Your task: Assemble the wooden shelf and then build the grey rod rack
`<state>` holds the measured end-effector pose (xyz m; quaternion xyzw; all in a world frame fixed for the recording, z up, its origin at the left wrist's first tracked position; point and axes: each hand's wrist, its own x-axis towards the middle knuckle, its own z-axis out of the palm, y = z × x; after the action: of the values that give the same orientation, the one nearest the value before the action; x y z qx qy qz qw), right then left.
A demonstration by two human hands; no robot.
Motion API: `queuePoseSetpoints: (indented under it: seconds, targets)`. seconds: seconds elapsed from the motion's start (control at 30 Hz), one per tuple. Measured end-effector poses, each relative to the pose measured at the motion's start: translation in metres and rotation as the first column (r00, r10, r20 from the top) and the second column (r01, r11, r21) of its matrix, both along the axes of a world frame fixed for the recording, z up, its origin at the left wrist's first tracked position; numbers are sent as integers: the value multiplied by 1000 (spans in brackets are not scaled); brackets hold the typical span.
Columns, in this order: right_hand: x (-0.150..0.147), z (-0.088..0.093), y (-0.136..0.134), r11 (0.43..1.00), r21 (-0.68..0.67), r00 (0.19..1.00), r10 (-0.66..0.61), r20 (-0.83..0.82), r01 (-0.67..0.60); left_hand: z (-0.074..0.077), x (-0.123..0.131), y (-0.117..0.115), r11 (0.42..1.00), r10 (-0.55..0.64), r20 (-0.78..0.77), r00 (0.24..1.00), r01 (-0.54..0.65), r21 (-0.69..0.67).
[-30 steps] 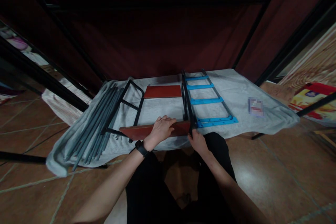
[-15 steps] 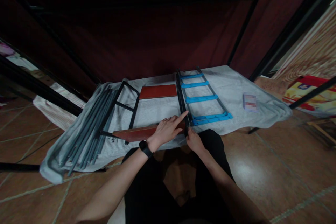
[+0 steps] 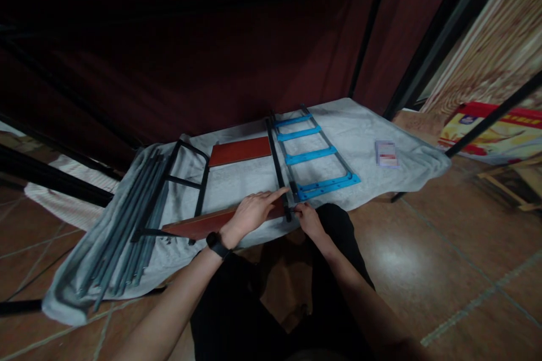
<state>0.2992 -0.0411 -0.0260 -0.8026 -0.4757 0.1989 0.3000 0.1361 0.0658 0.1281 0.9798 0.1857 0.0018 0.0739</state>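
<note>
My left hand (image 3: 253, 212) lies over the near red-brown board (image 3: 197, 227), gripping its right part from above. Its index finger stretches out to the lower part of a black metal bar (image 3: 277, 161). Just right of the bar's near end, my right hand (image 3: 310, 220) has its fingers pinched together around something small, too dark to make out. The near board stands on edge between the bar and a black tubular frame (image 3: 203, 186). Farther back, a second red-brown board (image 3: 239, 151) spans between frame and bar.
Blue ladder-like brackets (image 3: 311, 155) lie right of the bar on a grey cloth (image 3: 355, 124). Several grey tubes (image 3: 127, 231) lie at the left. A small blurred packet (image 3: 387, 154) is on the right. Behind stands a dark red panel (image 3: 237, 62) with black posts.
The view has shifted, moving everything slightly leftward. My right fingertips have come a little away from the bar's near end. My left hand keeps its place on the board.
</note>
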Motion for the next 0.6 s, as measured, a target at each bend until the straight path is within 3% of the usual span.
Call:
queuePoseSetpoints:
  seconds: [0.27,0.6]
  targets:
    - [12,0,2,979,96,983,184,-29,-180,0,2,2,998,37,-10,999,-37,-58]
    - [6,-5,3,984,52,980,163,111,-170,-1,1,3,995,44,8,999,-43,-85]
